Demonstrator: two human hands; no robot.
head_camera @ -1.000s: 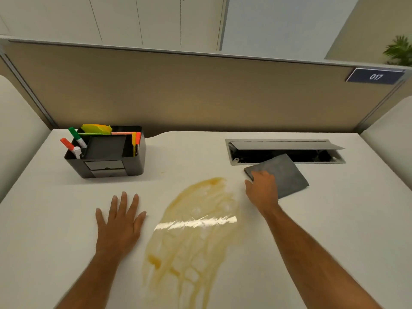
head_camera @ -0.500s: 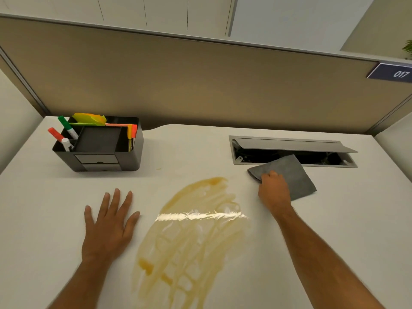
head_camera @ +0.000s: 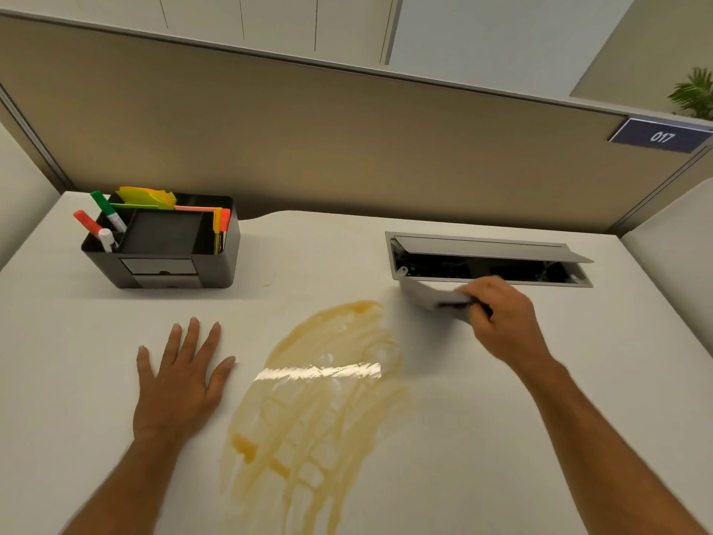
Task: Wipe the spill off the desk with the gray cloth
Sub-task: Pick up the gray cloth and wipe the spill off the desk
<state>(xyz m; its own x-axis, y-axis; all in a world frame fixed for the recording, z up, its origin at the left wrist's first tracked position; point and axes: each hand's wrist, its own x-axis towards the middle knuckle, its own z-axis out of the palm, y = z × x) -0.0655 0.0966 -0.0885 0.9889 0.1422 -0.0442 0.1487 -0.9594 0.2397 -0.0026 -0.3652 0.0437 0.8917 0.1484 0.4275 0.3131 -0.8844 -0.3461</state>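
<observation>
A yellow-brown spill point(head_camera: 320, 399) spreads over the middle of the white desk point(head_camera: 501, 438), running toward the near edge. My right hand point(head_camera: 505, 322) grips the gray cloth point(head_camera: 424, 295) just right of the spill's far end; the cloth is blurred and lifted, sticking out to the left of my fingers. My left hand point(head_camera: 181, 380) lies flat on the desk, fingers spread, just left of the spill and holding nothing.
A dark desk organizer point(head_camera: 166, 249) with markers and sticky notes stands at the back left. An open cable hatch point(head_camera: 490, 260) is set in the desk behind my right hand. A beige partition point(head_camera: 347, 140) closes the far side.
My right hand has closed on the gray cloth and picked it up off the desk, pulling it leftward toward the spill. The left hand has stayed flat.
</observation>
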